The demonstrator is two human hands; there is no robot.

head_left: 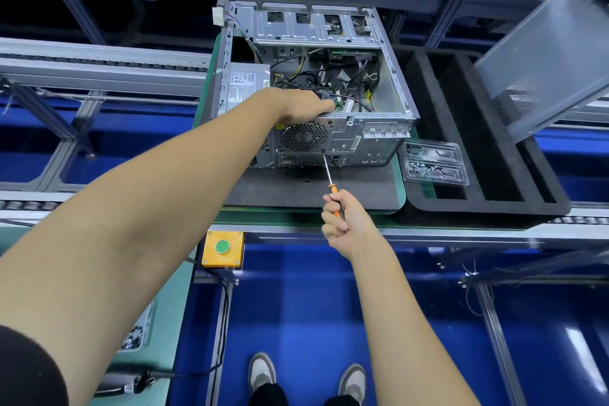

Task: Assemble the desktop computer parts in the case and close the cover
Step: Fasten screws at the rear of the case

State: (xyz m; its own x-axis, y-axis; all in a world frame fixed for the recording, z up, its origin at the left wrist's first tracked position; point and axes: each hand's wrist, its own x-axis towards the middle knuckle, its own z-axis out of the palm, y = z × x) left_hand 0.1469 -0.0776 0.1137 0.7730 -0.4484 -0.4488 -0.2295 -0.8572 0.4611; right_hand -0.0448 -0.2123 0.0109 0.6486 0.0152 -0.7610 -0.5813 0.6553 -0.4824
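We see the computer case [329, 102] lying on its side on a dark mat [296, 191], its open side facing up and its rear panel turned toward us. It is bare grey metal: a drive cage with square cut-outs runs along its far edge, a silver power supply [245, 86] sits at its left end, and black and coloured cables lie tangled over the green board inside. On the rear panel a round perforated fan grille [303, 136] sits left of the port cut-outs and slot covers. To the right of the case a grey side cover [547, 66] leans tilted over a black foam tray [487, 201], and a clear plastic tray of screws [433, 161] rests just beside the case's right rear corner. Our left hand [304, 105] rests on the case's near top edge, fingers curled over the rim above the fan grille. Our right hand [346, 224], in front of the case, grips the orange-and-black screwdriver [330, 180], whose tip meets the rear panel just beside the grille's lower right
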